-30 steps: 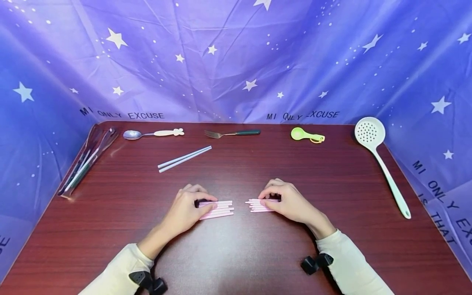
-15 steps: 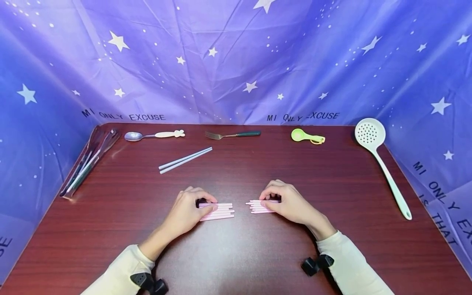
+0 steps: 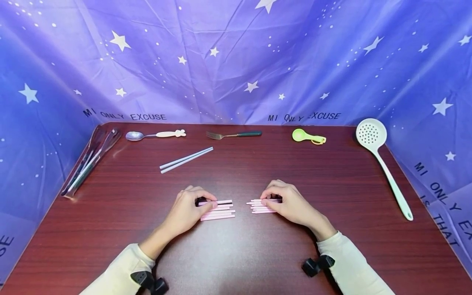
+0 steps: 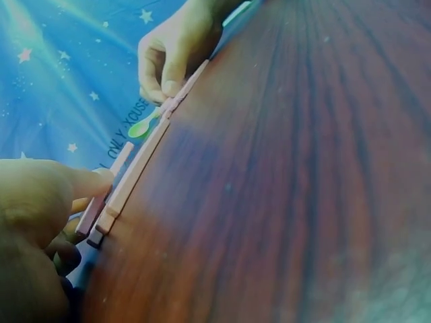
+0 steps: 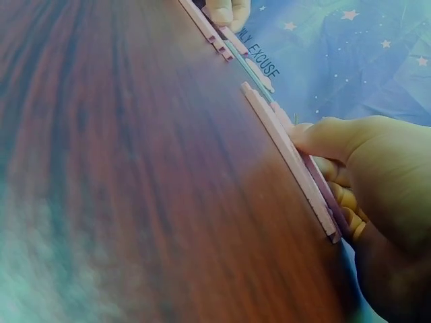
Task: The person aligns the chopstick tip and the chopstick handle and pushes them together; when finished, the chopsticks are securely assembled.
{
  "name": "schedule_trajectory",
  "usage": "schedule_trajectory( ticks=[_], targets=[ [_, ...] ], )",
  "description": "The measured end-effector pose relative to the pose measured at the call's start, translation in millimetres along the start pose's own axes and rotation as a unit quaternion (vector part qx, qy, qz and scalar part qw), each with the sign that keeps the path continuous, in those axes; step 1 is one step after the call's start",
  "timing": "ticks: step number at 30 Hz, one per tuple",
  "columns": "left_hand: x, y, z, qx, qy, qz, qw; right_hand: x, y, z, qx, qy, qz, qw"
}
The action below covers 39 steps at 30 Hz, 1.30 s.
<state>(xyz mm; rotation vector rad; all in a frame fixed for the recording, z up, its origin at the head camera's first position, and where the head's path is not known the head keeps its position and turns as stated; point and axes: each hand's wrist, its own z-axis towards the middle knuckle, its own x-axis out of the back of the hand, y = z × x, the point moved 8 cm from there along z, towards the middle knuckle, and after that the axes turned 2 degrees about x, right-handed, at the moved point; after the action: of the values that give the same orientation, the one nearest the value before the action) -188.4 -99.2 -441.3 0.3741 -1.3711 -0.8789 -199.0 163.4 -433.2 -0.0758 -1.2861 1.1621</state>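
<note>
Several short pink sticks (image 3: 223,213) lie side by side at the middle of the table. With thumb and fingers my left hand (image 3: 186,211) pinches the farthest one, a pink stick (image 4: 123,158) tilted up over the row in the left wrist view. A second group of pink sticks (image 3: 263,211), with narrower tips facing the first group, lies to the right. There my right hand (image 3: 291,203) pinches a pink stick (image 5: 283,118) at the far side of its row, partly covered by the thumb. A small gap separates the two groups.
Two pale blue sticks (image 3: 186,159) lie behind the left hand. Along the back are a spoon (image 3: 134,136), a fork (image 3: 236,134) and green measuring spoons (image 3: 301,135). A clear holder with cutlery (image 3: 86,164) stands left; a white skimmer (image 3: 387,172) lies right.
The farthest stick in my left hand has lifted slightly and tilted, so a dark gap shows between it and the others. My right hand has stayed almost still.
</note>
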Motion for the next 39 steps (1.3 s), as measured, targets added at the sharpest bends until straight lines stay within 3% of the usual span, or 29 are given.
schedule_trajectory(
  ticks=[6, 15, 24, 39],
  targets=[
    [5.9, 4.9, 1.8, -0.024, 0.024, -0.009, 0.9994, 4.0, -2.6, 0.8, -0.002, 0.012, 0.005, 0.9999],
    [14.0, 23.5, 1.8, -0.065, 0.062, -0.011, 0.9959, 11.5, -18.6, 5.0, 0.011, 0.037, 0.012, 0.9992],
    [14.1, 42.1, 2.8, -0.089, 0.056, -0.021, 0.9942, 12.4, -35.0, 7.7, 0.033, 0.049, 0.022, 0.9980],
    [10.2, 45.1, 2.5, -0.105, 0.058, -0.021, 0.9926, 11.5, -41.8, 8.0, 0.052, 0.054, 0.023, 0.9969]
  ],
)
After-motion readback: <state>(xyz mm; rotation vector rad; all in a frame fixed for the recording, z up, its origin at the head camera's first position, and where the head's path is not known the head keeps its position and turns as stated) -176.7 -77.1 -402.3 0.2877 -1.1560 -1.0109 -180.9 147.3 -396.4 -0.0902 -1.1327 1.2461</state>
